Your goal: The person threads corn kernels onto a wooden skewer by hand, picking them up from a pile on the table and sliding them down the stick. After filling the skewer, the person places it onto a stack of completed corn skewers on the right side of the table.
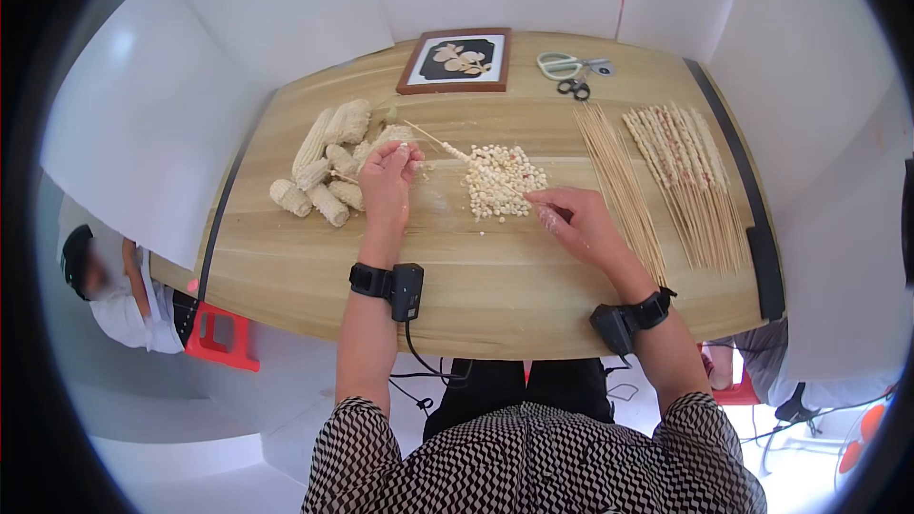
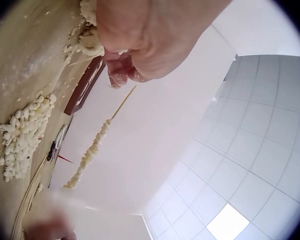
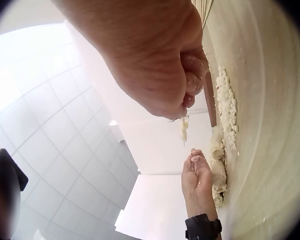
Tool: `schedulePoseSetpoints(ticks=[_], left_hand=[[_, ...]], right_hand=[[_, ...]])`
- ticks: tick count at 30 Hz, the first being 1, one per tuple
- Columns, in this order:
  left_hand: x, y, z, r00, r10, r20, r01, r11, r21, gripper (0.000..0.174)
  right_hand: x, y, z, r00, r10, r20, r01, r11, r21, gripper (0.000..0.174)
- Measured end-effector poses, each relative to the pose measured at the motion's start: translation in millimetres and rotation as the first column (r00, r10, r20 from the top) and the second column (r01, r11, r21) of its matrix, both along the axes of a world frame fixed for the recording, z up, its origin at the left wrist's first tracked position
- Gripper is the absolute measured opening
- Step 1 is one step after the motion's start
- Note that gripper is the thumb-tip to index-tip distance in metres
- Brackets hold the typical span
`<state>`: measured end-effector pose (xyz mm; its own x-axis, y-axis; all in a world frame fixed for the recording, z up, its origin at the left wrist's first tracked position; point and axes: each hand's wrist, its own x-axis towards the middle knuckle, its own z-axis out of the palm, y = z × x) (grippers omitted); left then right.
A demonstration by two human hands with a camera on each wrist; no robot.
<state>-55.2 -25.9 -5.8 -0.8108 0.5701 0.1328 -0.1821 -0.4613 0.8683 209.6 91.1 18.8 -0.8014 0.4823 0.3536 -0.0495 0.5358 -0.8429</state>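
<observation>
Well inside the table (image 1: 495, 295) edges, right hand (image 1: 577, 219) holds skewer (image 2: 101, 135).

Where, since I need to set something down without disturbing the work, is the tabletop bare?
The widest bare patch of tabletop lies between the kernel pile and the near edge. Another borders the corncobs on their near side. It is crowded mid-table around the left hand and right hand, and at right, where plain sticks lie beside kernel-strung ones.
</observation>
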Motion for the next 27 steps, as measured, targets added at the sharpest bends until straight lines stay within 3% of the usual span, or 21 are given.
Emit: schedulePoseSetpoints(ticks=[5,9,19,27], left_hand=[[-11.1,-5.7,4.9,0.998,0.059,0.008,-0.059,0.996,0.064,0.02],[-11.7,-7.3,7.6,0.995,0.095,0.009,-0.095,0.994,0.049,0.019],[-8.6,-1.6,0.9,0.997,0.071,-0.01,-0.07,0.996,0.054,0.019],[-4.0,-0.1,2.7,0.966,0.162,-0.203,-0.168,0.986,-0.014,0.018]], right_hand=[[1.1,-3.6,6.6,0.994,0.048,0.098,-0.049,0.999,0.009,0.023],[-0.1,-6.5,3.7,0.992,0.101,0.08,-0.101,0.995,-0.007,0.021],[-1.1,-8.0,2.9,0.995,0.046,0.087,-0.051,0.997,0.06,0.022],[-1.3,-7.6,1.6,0.996,0.037,0.077,-0.043,0.996,0.079,0.022]])
